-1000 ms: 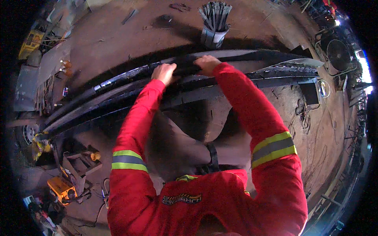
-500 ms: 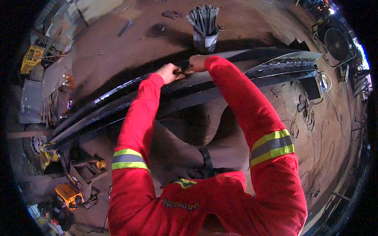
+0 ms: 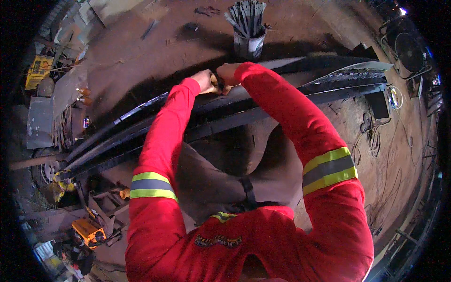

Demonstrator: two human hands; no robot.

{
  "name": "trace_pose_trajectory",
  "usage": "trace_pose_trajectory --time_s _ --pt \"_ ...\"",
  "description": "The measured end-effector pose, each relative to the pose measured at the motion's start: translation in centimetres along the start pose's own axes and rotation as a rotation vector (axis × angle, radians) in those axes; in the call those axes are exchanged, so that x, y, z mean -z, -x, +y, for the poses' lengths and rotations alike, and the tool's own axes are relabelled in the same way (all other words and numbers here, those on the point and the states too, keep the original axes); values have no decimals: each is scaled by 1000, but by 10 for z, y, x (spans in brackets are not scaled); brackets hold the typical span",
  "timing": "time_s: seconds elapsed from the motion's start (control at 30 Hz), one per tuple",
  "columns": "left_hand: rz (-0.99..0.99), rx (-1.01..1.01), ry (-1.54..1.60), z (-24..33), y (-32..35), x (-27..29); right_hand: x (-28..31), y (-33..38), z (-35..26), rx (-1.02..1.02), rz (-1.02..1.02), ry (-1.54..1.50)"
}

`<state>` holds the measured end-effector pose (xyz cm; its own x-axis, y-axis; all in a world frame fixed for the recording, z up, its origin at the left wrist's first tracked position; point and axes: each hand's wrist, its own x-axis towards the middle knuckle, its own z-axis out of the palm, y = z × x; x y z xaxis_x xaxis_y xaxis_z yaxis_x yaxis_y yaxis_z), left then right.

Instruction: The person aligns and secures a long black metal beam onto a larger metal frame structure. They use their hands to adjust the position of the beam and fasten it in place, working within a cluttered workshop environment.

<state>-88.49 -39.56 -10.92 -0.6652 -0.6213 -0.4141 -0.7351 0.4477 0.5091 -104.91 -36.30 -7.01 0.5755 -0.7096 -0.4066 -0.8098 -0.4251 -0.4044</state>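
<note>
My left hand (image 3: pixel 203 81) and my right hand (image 3: pixel 228 74) are close together over long, dark, curved metal beams (image 3: pixel 206 121). Their fingers are curled inward, facing each other. A small tan and dark patch (image 3: pixel 217 85) shows between them; I cannot make out whether it is a held thing or lit fingers. The right hand's fingers are partly hidden by its wrist and red sleeve (image 3: pixel 282 108). A bright metal strip (image 3: pixel 141 108) runs along the far beam, to the left of my left hand.
A bucket (image 3: pixel 249 46) of upright metal strips stands beyond the beams. Cables (image 3: pixel 373 141) lie on the floor at right. An orange machine (image 3: pixel 88 232) and a metal frame (image 3: pixel 105 207) are at lower left; a yellow case (image 3: pixel 38 71) is farther left. A round fan-like thing (image 3: pixel 408 52) stands far right.
Both hands remain close together and have turned slightly, with the tan and dark patch showing more between them. The whole view has shifted a little.
</note>
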Motion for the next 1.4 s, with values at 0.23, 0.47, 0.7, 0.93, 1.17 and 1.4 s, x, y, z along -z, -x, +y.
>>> trace_pose_trajectory --time_s 0.23,0.47,0.7,0.93,1.17,1.4 --pt "259 -244 -107 15 19 -20 -11 -5 -3 126 73 156" --pt "390 -154 -80 20 27 -38 -31 -3 2 89 231 276" --pt "548 -159 -135 24 36 -45 -47 3 -1 81 370 348" --pt "559 -70 -206 20 29 -56 -67 6 7 95 475 465" --pt "624 49 -380 28 32 -66 -73 10 6 114 538 495" --pt "564 158 -352 42 33 -65 -78 18 8 14 577 434"
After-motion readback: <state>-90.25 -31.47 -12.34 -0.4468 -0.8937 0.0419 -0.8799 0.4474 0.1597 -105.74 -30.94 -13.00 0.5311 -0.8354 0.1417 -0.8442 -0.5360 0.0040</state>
